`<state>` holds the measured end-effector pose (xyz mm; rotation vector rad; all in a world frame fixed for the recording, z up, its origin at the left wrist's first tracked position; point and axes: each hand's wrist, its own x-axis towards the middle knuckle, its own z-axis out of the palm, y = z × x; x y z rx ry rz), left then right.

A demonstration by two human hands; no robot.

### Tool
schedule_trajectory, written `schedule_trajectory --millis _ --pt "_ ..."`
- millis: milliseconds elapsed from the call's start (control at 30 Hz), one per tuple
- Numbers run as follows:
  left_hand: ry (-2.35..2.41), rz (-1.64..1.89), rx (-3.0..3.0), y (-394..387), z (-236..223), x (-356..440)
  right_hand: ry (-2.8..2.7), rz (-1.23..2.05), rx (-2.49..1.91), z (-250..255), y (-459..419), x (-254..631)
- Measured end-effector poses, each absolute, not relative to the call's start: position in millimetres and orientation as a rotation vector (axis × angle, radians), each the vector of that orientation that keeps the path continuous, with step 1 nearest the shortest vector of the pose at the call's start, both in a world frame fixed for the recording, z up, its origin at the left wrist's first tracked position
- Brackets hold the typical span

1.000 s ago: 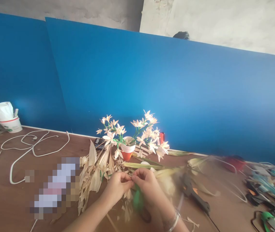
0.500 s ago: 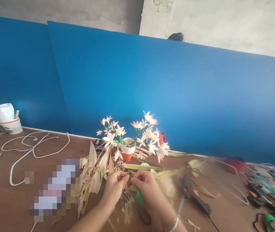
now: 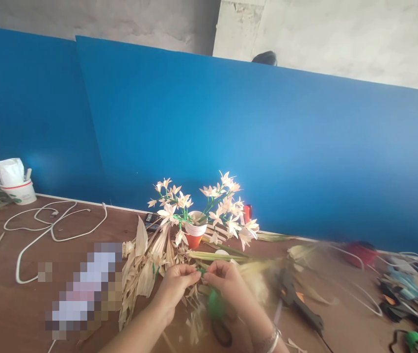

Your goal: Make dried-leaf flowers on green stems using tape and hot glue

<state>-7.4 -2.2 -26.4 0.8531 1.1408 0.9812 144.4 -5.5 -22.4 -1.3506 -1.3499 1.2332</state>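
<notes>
My left hand (image 3: 175, 285) and my right hand (image 3: 227, 285) meet fingertip to fingertip low in the middle of the view, both pinched on a small green stem piece (image 3: 201, 271) between them. A blurred green roll (image 3: 214, 304), perhaps floral tape, hangs under my right hand. A bangle shows on my right wrist. Dried pale husk strips (image 3: 146, 264) lie under and to the left of my hands. Just behind stands a red and white paper cup (image 3: 195, 234) holding cream handmade flowers (image 3: 214, 203) on green stems.
A black glue gun (image 3: 299, 304) lies right of my hands, with tools and cables (image 3: 407, 289) beyond. A white cable (image 3: 52, 223) loops on the brown table at left, near a white cup (image 3: 19, 191). A blue board (image 3: 268, 147) backs the table; someone's head top (image 3: 265, 58) shows above it.
Both hands stay pinched together on the small green piece and have shifted slightly right. The view has dropped a little.
</notes>
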Motion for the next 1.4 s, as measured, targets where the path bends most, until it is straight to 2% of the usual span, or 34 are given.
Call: schedule_trajectory --millis 400,933,1400 --pt "1.023 0.917 0.681 0.0 -35.5 -9.6 -1.32 1.321 -1.371 -12.0 -8.0 145.6" --pt "1.177 1.127 1.007 -3.3 -30.2 -4.2 -1.493 1.098 -1.374 -24.0 -9.9 137.5" --pt "0.986 0.948 0.642 -1.0 -27.8 -8.9 -1.34 1.307 -1.316 -15.2 -9.0 143.3"
